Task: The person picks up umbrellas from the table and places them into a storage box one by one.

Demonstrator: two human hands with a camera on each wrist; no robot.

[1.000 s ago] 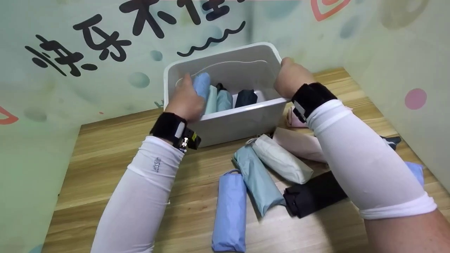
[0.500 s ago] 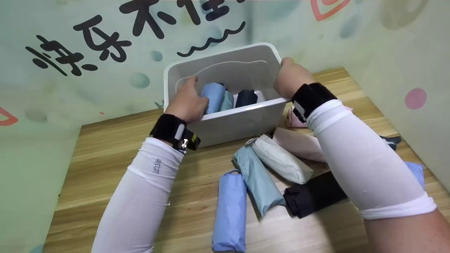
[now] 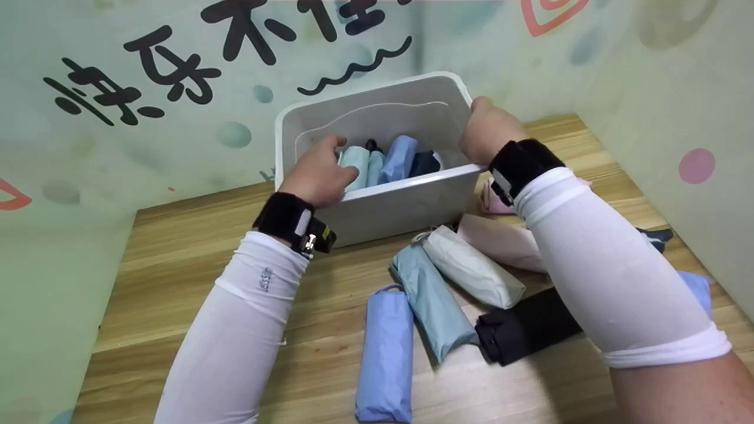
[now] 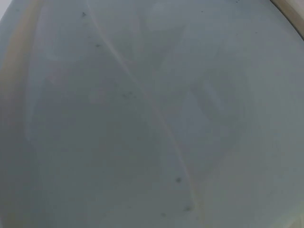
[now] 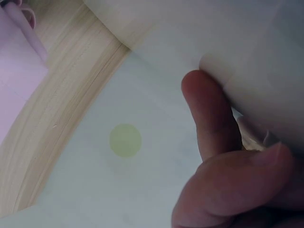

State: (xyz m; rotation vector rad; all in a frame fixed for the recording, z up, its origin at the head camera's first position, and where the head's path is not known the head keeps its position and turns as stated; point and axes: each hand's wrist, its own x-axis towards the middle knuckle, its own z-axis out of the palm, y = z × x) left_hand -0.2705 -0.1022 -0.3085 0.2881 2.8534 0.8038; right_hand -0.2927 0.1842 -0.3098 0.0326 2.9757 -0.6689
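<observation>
A white plastic bin (image 3: 406, 206) stands near the back wall, holding several folded umbrellas. My left hand (image 3: 318, 174) reaches over its front left rim, thumb and index finger apart beside a pale mint umbrella (image 3: 356, 160); its other fingers are hidden. To the right inside are a teal umbrella (image 3: 376, 168), a blue umbrella (image 3: 399, 158) and a dark navy umbrella (image 3: 425, 164). My right hand (image 3: 492, 132) grips the bin's right rim. In the right wrist view its thumb and a finger (image 5: 209, 111) show at the bin's edge. Bin wall (image 4: 142, 118) fills the left wrist view.
In front of the bin, on the wooden surface (image 3: 177, 306), lie a blue umbrella (image 3: 384, 353), a teal umbrella (image 3: 433, 306), a white umbrella (image 3: 474, 268), a beige-pink umbrella (image 3: 500, 241) and a black umbrella (image 3: 524, 327). A pink umbrella (image 3: 493, 197) sits beside the bin.
Inside the bin, the blue umbrella has shifted right, from beside my left hand to next to the navy one. The mint umbrella now shows beside that hand. My right hand has stayed put.
</observation>
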